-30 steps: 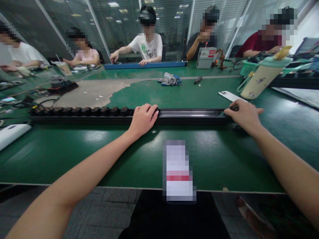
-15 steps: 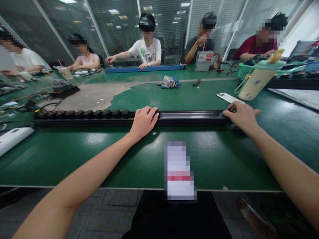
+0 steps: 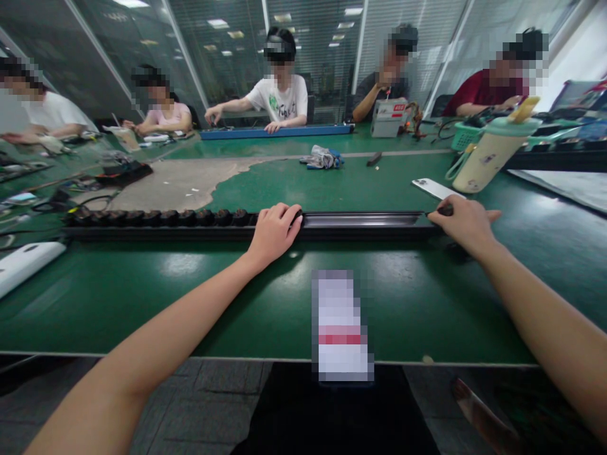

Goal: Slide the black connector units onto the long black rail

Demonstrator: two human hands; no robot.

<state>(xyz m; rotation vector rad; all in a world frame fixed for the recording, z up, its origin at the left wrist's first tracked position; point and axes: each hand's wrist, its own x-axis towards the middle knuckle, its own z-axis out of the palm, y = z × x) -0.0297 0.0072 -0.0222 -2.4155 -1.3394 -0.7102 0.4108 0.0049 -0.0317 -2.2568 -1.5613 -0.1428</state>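
free: table (image 3: 279,186) between rail (image 3: 360,234) and gloves (image 3: 324,157) | obstacles: black modules (image 3: 186,218) left, cup (image 3: 496,157) right

Black rail (image 3: 365,232), black inserts (image 3: 188,218) apparently brownish on top, green tabletop (image 3: 417,303)

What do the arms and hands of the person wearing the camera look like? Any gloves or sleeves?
The left hand and right hand have no gloves. Both forearms are bare, narrowing toward the wrists. No sleeves, watches, bracelets or cables show on them, and I can't see any rings.
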